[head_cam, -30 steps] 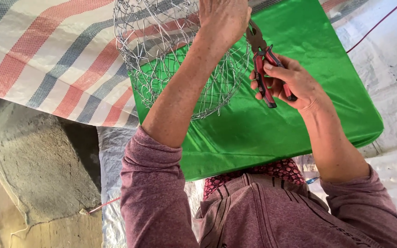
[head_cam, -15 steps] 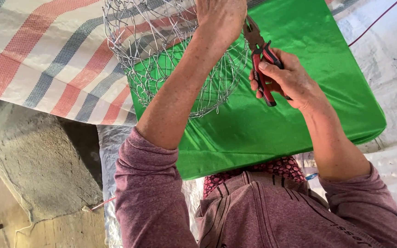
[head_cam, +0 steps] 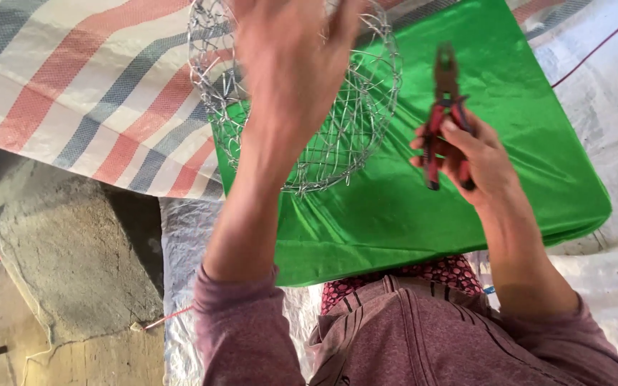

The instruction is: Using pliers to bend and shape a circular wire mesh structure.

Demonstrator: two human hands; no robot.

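My left hand (head_cam: 291, 64) is raised at the top middle, blurred by motion. Its fingers reach over the upper part of a round wire mesh basket (head_cam: 355, 136) and hold it tilted above a green cushion-like pad (head_cam: 509, 207). My right hand (head_cam: 477, 161) is to the right of the basket, gripping red-handled pliers (head_cam: 443, 93) whose jaws point up. The pliers are apart from the wire. The basket's top edge and my left fingertips run out of view.
A striped red, blue and white tarp (head_cam: 73, 93) lies at the upper left under the pad. Bare concrete floor (head_cam: 66, 243) is at the lower left. White plastic sheeting (head_cam: 609, 93) with a thin red cord (head_cam: 595, 50) lies at the right.
My right hand has drawn the pliers away from the basket's rim and turned them upright. My left hand has shifted on the basket, which now sits more to the centre.
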